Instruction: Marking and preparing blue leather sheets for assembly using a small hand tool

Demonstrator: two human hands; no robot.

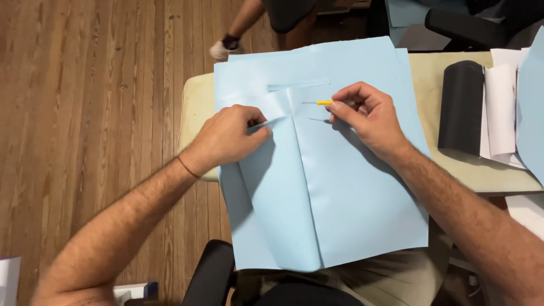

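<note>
A large light-blue sheet of fabric or paper [345, 204] lies over a beige table [481, 170], with a long fold running down its middle toward me. My left hand [229, 136] pinches the upper edge of that folded flap. My right hand [365, 113] holds a thin tool with a yellow handle [324, 102], its tip pointing left just above the sheet. A narrow strip or slit [298, 85] shows on the sheet a little beyond both hands.
A black roll [462, 107] and white rolled sheets [501, 107] lie on the table at right, with more blue material [532, 102] at the far right edge. Another person's legs and shoe [226, 48] stand on the wooden floor [85, 113] beyond. A black chair arm [209, 275] is near me.
</note>
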